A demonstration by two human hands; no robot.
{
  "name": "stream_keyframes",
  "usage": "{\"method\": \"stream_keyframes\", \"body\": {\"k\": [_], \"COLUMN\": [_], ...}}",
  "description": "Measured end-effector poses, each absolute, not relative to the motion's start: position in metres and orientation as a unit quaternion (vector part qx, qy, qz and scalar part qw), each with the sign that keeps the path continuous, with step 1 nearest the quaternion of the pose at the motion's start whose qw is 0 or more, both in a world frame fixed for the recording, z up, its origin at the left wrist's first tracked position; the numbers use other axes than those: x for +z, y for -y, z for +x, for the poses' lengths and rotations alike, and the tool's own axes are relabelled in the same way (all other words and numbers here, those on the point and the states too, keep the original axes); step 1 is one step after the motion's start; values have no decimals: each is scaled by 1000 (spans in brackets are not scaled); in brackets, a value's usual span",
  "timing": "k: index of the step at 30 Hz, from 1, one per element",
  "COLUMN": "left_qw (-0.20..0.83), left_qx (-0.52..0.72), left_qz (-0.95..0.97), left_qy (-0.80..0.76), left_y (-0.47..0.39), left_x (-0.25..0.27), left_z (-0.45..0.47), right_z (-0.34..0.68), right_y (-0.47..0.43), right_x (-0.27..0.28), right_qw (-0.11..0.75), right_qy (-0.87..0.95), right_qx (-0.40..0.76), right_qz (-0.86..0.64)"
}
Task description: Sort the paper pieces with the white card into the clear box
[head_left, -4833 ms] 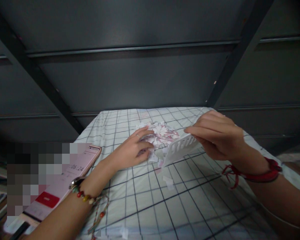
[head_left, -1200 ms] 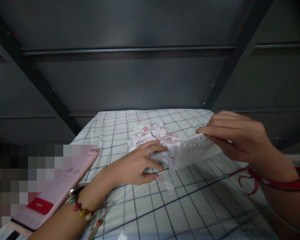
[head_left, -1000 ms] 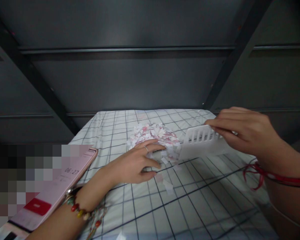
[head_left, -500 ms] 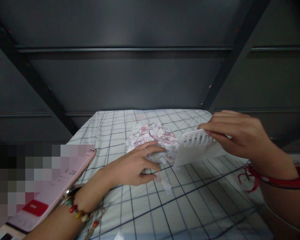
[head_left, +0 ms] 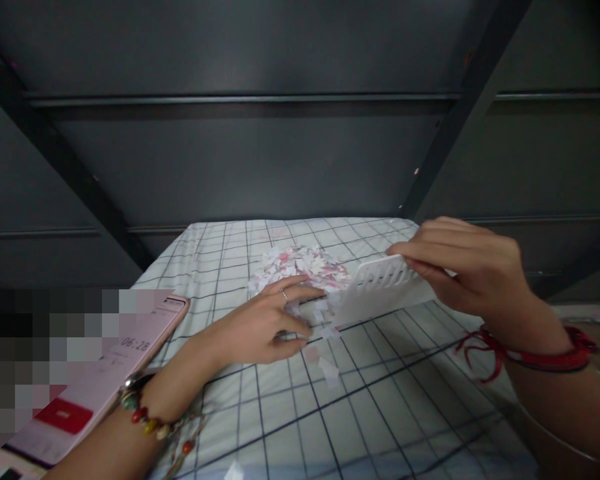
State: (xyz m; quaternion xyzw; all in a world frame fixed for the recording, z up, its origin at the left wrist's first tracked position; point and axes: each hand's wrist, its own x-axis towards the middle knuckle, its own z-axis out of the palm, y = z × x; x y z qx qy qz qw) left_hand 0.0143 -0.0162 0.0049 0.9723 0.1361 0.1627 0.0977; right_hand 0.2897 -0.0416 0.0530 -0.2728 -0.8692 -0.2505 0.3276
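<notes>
A heap of small torn paper scraps (head_left: 305, 261), white with some pink, lies on a checked cloth (head_left: 380, 413). My left hand (head_left: 267, 323) rests low at the near side of the heap, fingers apart, with scraps by its fingertips. Between thumb and fingers my right hand (head_left: 465, 263) grips a thin white panel (head_left: 373, 300) with a row of slots near its top edge. The panel stands tilted on the cloth, its left end close to the scraps. My right fingers cover part of its upper edge.
At the left lies a phone (head_left: 100, 380) with a pink screen, partly beside my left forearm. A few loose scraps (head_left: 330, 372) are strewn nearer to me, with another scrap (head_left: 234, 471) at the bottom edge. Dark panels (head_left: 260, 160) rise behind the cloth.
The white panel and my right hand have shifted slightly left, closer to the scraps. More scraps show between the panel and my left fingertips. The view has shifted a little.
</notes>
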Motion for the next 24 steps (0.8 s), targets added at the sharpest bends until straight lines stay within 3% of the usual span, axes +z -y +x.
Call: {"method": "stream_keyframes", "body": {"k": [8,24], "left_qw": [99,97], "left_qx": [179,182], "left_qz": [970,971], "left_qy": [-133,-118], "left_y": [19,18], "left_x": [1,-3], "left_z": [16,19], "right_z": [298,293], "right_y": [36,38], "right_x": [52,51], "right_qw": [292,298], "right_qy": [864,869], "right_qx": [-312,-283], "right_qz": [-268,-274]}}
